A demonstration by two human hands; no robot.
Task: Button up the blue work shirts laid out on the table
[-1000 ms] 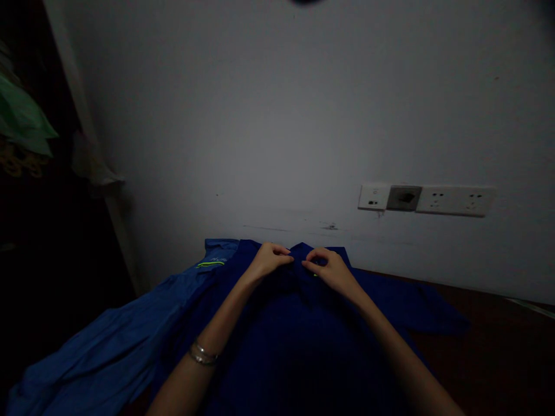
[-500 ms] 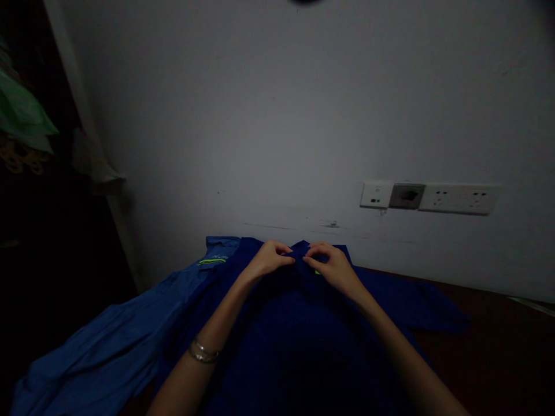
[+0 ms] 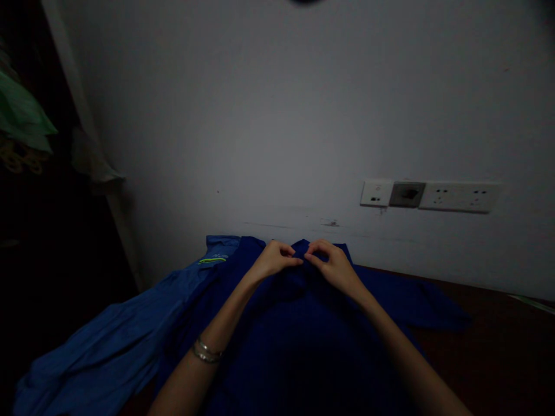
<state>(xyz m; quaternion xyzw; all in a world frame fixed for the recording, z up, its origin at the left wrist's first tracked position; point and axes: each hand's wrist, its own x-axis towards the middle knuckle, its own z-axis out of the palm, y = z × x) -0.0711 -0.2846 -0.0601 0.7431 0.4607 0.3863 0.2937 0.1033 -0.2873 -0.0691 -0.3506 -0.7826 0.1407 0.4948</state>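
A dark blue long-sleeved garment (image 3: pixel 312 329), which looks like a shirt or jacket, lies spread out with its top edge towards the wall. Near the middle of that top edge, my left hand (image 3: pixel 277 259) pinches the cloth between thumb and fingers. Close beside it on the right, my right hand (image 3: pixel 329 263) grips the same garment with thumb and forefinger. The two sets of fingertips almost meet. Small details at the fingertips are too dark to make out. A lighter blue garment (image 3: pixel 117 335) with a yellow-green stripe lies to the left, partly under the dark one.
A dark reddish-brown surface (image 3: pixel 485 346) carries the garments and runs up to the grey wall (image 3: pixel 277 127). Wall sockets (image 3: pixel 459 196) sit at the right. Dark furniture stands on the left, with a green cloth or bag (image 3: pixel 21 112) hanging there.
My left hand has moved slightly right, closer to my right hand. The yellow-green spot by my right hand is now out of sight. The view has shifted a little.
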